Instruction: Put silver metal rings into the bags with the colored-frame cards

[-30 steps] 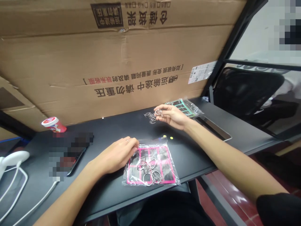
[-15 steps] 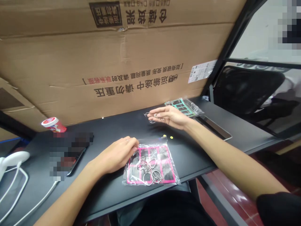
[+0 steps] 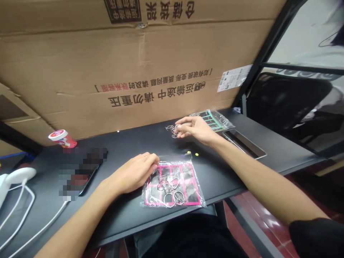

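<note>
My left hand [image 3: 139, 171] rests on the dark table with its fingers curled together at the upper left corner of a clear zip bag [image 3: 197, 184]. Inside this bag are a card with a pink grid [image 3: 185, 168] and several shiny metal rings and bent-wire pieces [image 3: 174, 196]. Over the table, further back, my right hand [image 3: 195, 129] pinches a small cluster of metal wire rings [image 3: 173, 129] between thumb and fingers. Parts of the cluster stick out to the left of the fingertips. Behind that hand lies a second clear bag with a green-grid card [image 3: 215, 120].
A tall cardboard box [image 3: 150, 53] stands along the table's back. On the right lies a dark tablet-like device [image 3: 244, 144]. To the left are a red and white cup [image 3: 63, 139], a phone [image 3: 88, 179] and white cables [image 3: 34, 236]. Yellow dots [image 3: 197, 154] lie beyond the pink-grid bag.
My right hand's fingers have bent and closed more around the metal rings, with the wrist turned slightly. My left hand stays at the bag's corner. The view has shifted a little.
</note>
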{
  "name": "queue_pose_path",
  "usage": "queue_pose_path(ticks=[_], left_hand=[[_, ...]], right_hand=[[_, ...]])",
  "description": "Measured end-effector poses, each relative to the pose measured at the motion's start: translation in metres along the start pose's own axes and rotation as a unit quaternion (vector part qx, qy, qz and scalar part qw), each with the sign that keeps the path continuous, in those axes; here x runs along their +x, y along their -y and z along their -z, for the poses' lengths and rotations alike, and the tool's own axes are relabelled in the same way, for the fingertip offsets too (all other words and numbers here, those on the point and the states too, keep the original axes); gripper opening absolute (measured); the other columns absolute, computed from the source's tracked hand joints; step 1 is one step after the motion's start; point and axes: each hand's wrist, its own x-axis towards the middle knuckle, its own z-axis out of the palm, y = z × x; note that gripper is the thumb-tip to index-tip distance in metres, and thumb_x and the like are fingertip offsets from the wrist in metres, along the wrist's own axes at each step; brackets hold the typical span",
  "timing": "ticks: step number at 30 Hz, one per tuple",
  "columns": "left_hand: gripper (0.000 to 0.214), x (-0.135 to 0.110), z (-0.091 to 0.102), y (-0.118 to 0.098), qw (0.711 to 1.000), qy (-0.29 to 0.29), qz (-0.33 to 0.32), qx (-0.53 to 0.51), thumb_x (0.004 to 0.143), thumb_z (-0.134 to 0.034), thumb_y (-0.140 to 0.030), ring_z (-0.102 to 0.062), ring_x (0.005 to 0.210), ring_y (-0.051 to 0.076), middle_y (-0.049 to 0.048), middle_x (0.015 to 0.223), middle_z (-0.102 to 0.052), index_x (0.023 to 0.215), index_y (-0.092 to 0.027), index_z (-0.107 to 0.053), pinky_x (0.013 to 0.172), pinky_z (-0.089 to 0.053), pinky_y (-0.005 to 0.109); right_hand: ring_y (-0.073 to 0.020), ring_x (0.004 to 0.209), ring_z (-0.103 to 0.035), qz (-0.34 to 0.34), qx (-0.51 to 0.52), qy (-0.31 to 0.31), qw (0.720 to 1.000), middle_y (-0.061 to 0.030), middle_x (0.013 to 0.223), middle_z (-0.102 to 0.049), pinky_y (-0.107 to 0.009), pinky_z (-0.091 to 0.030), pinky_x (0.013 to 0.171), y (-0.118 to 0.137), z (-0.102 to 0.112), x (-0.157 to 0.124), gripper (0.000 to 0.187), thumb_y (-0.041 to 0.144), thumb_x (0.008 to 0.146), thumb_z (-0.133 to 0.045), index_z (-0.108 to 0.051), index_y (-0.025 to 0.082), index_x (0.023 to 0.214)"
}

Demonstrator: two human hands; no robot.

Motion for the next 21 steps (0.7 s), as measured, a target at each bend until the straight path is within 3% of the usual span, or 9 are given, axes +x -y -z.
queue_pose_path(ticks=[3,6,8,9,11,13,16,18,21], left_hand=[[0.024,0.000,-0.001,0.002,1.000,-0.008,-0.002,-0.001,0.119,-0.032,-0.033,-0.061,0.093,0.021,0.0042,0.105,-0.064,0.112,-0.023,-0.052,0.086,-0.045,0.036],[0.022,-0.001,-0.003,0.004,0.999,-0.032,-0.011,0.002,0.118,-0.033,-0.032,-0.061,0.093,0.021,0.0042,0.107,-0.064,0.112,-0.022,-0.052,0.086,-0.046,0.036],[0.021,-0.001,-0.003,0.005,0.999,-0.047,-0.022,0.002,0.118,-0.034,-0.032,-0.062,0.094,0.020,0.0043,0.107,-0.065,0.112,-0.022,-0.052,0.086,-0.046,0.035],[0.021,-0.001,-0.003,0.005,0.998,-0.052,-0.027,0.001,0.118,-0.034,-0.031,-0.062,0.094,0.020,0.0043,0.107,-0.065,0.112,-0.023,-0.052,0.086,-0.046,0.035],[0.021,-0.001,-0.003,0.005,0.998,-0.058,-0.033,0.000,0.118,-0.034,-0.031,-0.061,0.094,0.021,0.0039,0.105,-0.064,0.111,-0.023,-0.052,0.087,-0.047,0.035],[0.020,-0.001,-0.002,0.006,0.998,-0.059,-0.036,0.001,0.118,-0.034,-0.030,-0.061,0.093,0.020,0.0035,0.104,-0.064,0.111,-0.023,-0.052,0.087,-0.047,0.035],[0.021,-0.001,-0.002,0.006,0.998,-0.058,-0.039,0.006,0.118,-0.034,-0.030,-0.060,0.092,0.020,0.0037,0.104,-0.064,0.112,-0.023,-0.052,0.086,-0.047,0.035],[0.020,-0.001,-0.002,0.005,0.997,-0.057,-0.043,0.004,0.118,-0.033,-0.030,-0.060,0.092,0.021,0.0039,0.103,-0.063,0.112,-0.022,-0.052,0.086,-0.047,0.036],[0.021,-0.001,-0.001,0.005,0.998,-0.055,-0.039,0.003,0.118,-0.033,-0.029,-0.060,0.091,0.021,0.0040,0.103,-0.063,0.112,-0.022,-0.052,0.086,-0.047,0.036]], right_hand=[[-0.0241,0.081,-0.084,0.025,-0.018,0.045,0.999,-0.0114,0.099,-0.086,-0.039,-0.072,0.078,0.011,-0.011,-0.010,0.037,0.047,0.087,-0.091,-0.081,0.020,0.110],[-0.0255,0.090,-0.084,-0.001,-0.056,0.269,0.961,-0.0113,0.108,-0.086,-0.040,-0.070,0.083,0.026,-0.022,-0.024,0.042,0.053,0.092,-0.084,-0.084,0.021,0.119],[-0.0266,0.098,-0.084,0.003,-0.068,0.327,0.943,-0.0116,0.109,-0.087,-0.042,-0.068,0.091,0.034,-0.023,-0.029,0.044,0.056,0.096,-0.079,-0.084,0.021,0.122],[-0.0266,0.100,-0.084,0.024,-0.071,0.301,0.951,-0.0115,0.109,-0.087,-0.042,-0.067,0.094,0.035,-0.020,-0.028,0.044,0.057,0.098,-0.076,-0.084,0.020,0.121],[-0.0259,0.100,-0.083,0.082,-0.091,0.177,0.977,-0.0111,0.107,-0.087,-0.040,-0.066,0.093,0.034,-0.007,-0.021,0.043,0.057,0.101,-0.071,-0.083,0.019,0.115],[-0.0252,0.096,-0.082,0.115,-0.172,0.050,0.977,-0.0101,0.103,-0.086,-0.038,-0.065,0.086,0.028,0.015,-0.010,0.038,0.053,0.103,-0.068,-0.082,0.019,0.112],[-0.0278,0.096,-0.079,0.128,-0.435,-0.072,0.888,-0.0103,0.106,-0.085,-0.042,-0.061,0.090,0.019,0.051,0.003,0.024,0.036,0.098,-0.070,-0.083,0.019,0.109],[-0.0289,0.097,-0.079,0.094,-0.529,-0.044,0.842,-0.0092,0.107,-0.085,-0.042,-0.059,0.091,0.015,0.067,0.006,0.023,0.031,0.095,-0.070,-0.084,0.019,0.110],[-0.0279,0.095,-0.079,0.030,-0.570,0.051,0.819,-0.0063,0.104,-0.085,-0.039,-0.060,0.087,0.011,0.078,0.006,0.022,0.028,0.092,-0.073,-0.085,0.023,0.108]])
